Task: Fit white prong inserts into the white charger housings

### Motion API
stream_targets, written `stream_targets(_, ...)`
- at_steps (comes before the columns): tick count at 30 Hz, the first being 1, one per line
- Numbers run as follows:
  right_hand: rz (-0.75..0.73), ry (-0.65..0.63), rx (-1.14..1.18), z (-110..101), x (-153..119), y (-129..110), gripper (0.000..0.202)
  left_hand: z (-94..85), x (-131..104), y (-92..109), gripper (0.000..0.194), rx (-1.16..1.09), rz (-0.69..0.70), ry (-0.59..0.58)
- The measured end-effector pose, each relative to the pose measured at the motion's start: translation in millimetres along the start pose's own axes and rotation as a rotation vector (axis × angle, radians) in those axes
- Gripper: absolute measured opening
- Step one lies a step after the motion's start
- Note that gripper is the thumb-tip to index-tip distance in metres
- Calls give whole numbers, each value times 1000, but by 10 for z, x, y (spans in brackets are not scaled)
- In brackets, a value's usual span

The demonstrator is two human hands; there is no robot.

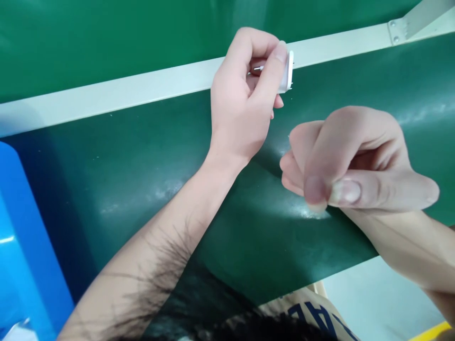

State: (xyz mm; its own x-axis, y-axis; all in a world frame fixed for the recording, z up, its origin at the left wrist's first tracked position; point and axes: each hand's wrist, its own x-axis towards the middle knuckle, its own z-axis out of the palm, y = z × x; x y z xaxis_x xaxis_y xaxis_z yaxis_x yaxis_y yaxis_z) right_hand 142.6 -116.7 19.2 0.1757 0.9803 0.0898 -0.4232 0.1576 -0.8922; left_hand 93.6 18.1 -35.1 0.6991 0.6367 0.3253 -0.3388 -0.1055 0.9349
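My left hand [238, 99] is closed near the white metal strip, thumb pressed against curled fingers. It grips a small white plastic piece [288, 73] that looks like a charger housing, with fine pins poking from its right face. A thin silver metal prong [259, 68] shows in the gap between thumb and fingers; whether it belongs to the piece I cannot tell. Lower and to the right, my right hand [359, 142] is closed in a pinch, thumb tip against forefinger. Whatever lies between those fingertips, if anything, is hidden. The two hands are apart, both above the green surface.
Beneath both hands lies a glossy green work surface [142, 156]. A white metal strip [106, 87] crosses it, with a riveted bracket [398, 33] at the upper right. A blue bin [24, 237] stands at the left edge. Printed brown cardboard [302, 308] is below.
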Motion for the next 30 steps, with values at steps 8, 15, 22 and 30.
stream_targets(8,23,44,-50,-41,12,46,6,8,29,-84,19,-39,24,27)
stream_targets(15,-30,14,-98,-87,25,76,5,13,-6,-5,14,59,-104,41)
stream_targets(22,-484,583,-553,-249,126,85,8,-6,-43,20,11,91,-178,49)
stream_targets(30,-322,329,-555,-577,247,247,28,-39,-26,71,22,-53,-138,28)
